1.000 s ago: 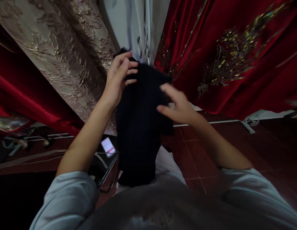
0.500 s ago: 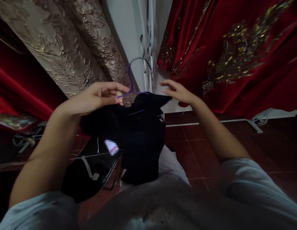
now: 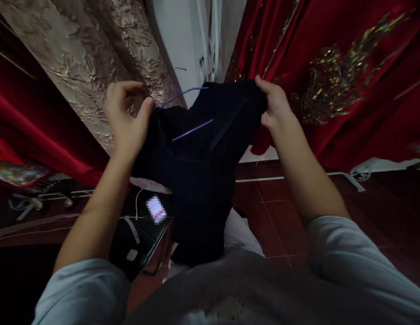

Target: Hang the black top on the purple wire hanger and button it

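Note:
A dark, nearly black shirt (image 3: pixel 203 180) hangs in front of me on a purple clothes hanger (image 3: pixel 193 130). One part of the hanger crosses the neck opening, and its upper arms show above the collar. My right hand (image 3: pixel 276 101) grips the shirt at its right shoulder and holds that side out. Beside the left shoulder, my left hand (image 3: pixel 127 119) has its fingers curved and thumb apart, with nothing visible between them. The shirt's lower part hangs down over my lap.
Red gowns with gold sequins (image 3: pixel 335 85) hang at right, and a beige embroidered gown (image 3: pixel 91 67) at left. A black chair or stool (image 3: pixel 128 257) at lower left bears a lit phone (image 3: pixel 156 210), a white cable and a strap. The floor (image 3: pixel 274 225) is red tile.
My left hand has let go of the hanger and moved left and up. My right hand has taken hold of the shirt's right shoulder. The shirt is raised and spread wider.

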`<state>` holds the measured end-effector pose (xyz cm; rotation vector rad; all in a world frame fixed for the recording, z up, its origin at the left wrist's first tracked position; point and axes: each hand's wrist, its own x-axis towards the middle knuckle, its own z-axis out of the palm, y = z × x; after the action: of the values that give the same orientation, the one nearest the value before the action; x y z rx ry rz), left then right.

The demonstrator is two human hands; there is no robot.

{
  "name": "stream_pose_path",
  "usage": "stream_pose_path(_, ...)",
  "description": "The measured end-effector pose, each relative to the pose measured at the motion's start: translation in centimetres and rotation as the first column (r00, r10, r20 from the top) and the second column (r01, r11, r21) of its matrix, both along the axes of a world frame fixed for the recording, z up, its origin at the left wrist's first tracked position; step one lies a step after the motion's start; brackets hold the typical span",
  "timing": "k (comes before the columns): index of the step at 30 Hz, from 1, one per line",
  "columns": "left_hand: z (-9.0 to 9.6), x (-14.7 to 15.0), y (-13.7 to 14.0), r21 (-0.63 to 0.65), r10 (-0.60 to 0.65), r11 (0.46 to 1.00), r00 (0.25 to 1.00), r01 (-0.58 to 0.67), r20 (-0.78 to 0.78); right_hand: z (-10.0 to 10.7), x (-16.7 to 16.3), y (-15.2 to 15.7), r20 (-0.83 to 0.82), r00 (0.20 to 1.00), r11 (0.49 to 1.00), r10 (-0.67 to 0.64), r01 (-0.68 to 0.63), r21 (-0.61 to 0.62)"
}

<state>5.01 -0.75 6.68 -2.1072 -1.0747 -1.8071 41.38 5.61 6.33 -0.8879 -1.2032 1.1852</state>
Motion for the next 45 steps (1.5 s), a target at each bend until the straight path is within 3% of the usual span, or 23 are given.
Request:
stream_pose_path(2,-0.4,1.7,-2.3,0.065,0.087,0.995,0.98,-0.076,-0.179,0.2,-0.2,0.6,-0.131,0.991,0.999,-0.027,0.024,-0.026)
stream_pose_path(4,-1.1,3.3,-4.3,-0.056,0.042,0.996,0.901,-0.073,-0.431,0.0,-0.1,0.5,-0.216,0.974,0.998,-0.062,0.058,-0.027)
stream_pose_path(6,-2.1,4.7,-5.3,-0.254,-0.078,0.961,0.777,-0.108,-0.625,-0.8,0.4,-0.1,-0.25,0.961,0.993,-0.115,0.112,-0.026)
stream_pose_path(8,-3.4,5.7,-5.2,-0.383,-0.156,0.902,0.677,-0.2,-0.72,-2.4,1.2,-1.3,-0.238,0.958,0.987,-0.159,0.163,-0.005)
stream_pose_path(11,-5.9,6.5,-4.2,-0.437,-0.139,0.823,0.617,-0.363,-0.775,-5.0,2.8,-3.1,-0.137,0.974,0.976,-0.178,0.193,0.103)
stream_pose_path(14,-8.8,7.0,-3.7,-0.495,-0.135,0.777,0.665,-0.39,-0.735,-6.7,4.4,-4.0,-0.035,0.969,0.951,-0.243,0.245,0.191)
stream_pose_path(17,-11.2,7.9,-4.7,-0.541,-0.125,0.812,0.842,-0.217,-0.525,-7.3,5.2,-4.2,0.019,0.925,0.899,-0.38,0.365,0.241)
stream_pose_path(19,-12.4,8.8,-6.0,-0.499,-0.096,0.862,0.938,-0.089,-0.333,-7.9,4.6,-5.2,-0.001,0.839,0.805,-0.544,0.522,0.281)
stream_pose_path(22,-13.6,10.6,-8.1,-0.434,-0.057,0.901,0.995,0.014,-0.088,-10.0,1.3,-9.0,-0.056,0.585,0.54,-0.809,0.777,0.324)
stream_pose_path(23,-14.0,11.2,-8.6,-0.433,-0.047,0.9,0.999,0.036,-0.013,-11.0,-0.4,-10.7,-0.064,0.519,0.479,-0.852,0.824,0.304)
stream_pose_path(24,-14.3,11.8,-9.1,-0.442,-0.044,0.895,0.997,0.067,0.063,-12.1,-2.2,-12.5,-0.08,0.495,0.459,-0.865,0.847,0.268)
stream_pose_path(25,-14.6,12.4,-9.6,-0.452,-0.051,0.885,0.989,0.11,0.14,-13.1,-3.9,-14.1,-0.093,0.543,0.514,-0.835,0.828,0.224)
stream_pose_path(26,-14.9,13.0,-10.0,-0.458,-0.066,0.874,0.973,0.163,0.22,-14.0,-5.5,-15.4,-0.078,0.661,0.641,-0.747,0.746,0.179)
stream_pose_path(27,-15.2,13.5,-10.4,-0.457,-0.082,0.862,0.951,0.218,0.298,-14.8,-7.0,-16.4,-0.011,0.841,0.832,-0.54,0.536,0.14)
stream_pose_path(28,-15.6,14.0,-10.7,-0.448,-0.093,0.854,0.926,0.263,0.367,-15.3,-8.1,-17.0,0.039,0.944,0.942,-0.327,0.322,0.097)
stream_pose_path(29,-15.9,14.4,-11.0,-0.438,-0.095,0.849,0.902,0.294,0.422,-15.6,-8.9,-17.2,0.091,0.986,0.989,-0.14,0.135,0.063)
stream_pose_path(30,-16.2,14.6,-11.3,-0.43,-0.087,0.848,0.882,0.309,0.463,-15.7,-9.4,-17.2,0.143,0.99,0.999,-0.021,0.015,0.045)
stream_pose_path(31,-16.5,14.7,-11.5,-0.427,-0.077,0.848,0.869,0.314,0.488,-15.7,-9.6,-17.0,0.189,0.982,0.999,0.018,-0.027,0.043)
stream_pose_path(38,-17.6,13.9,-12.3,-0.501,-0.031,0.816,0.888,0.287,0.458,-14.3,-8.7,-17.5,0.333,0.942,0.999,-0.038,0.023,0.048)
stream_pose_path(45,-17.3,14.1,-12.6,-0.501,-0.049,0.823,0.912,0.269,0.408,-14.2,-9.9,-17.8,0.2,0.978,0.998,-0.061,0.057,0.022)
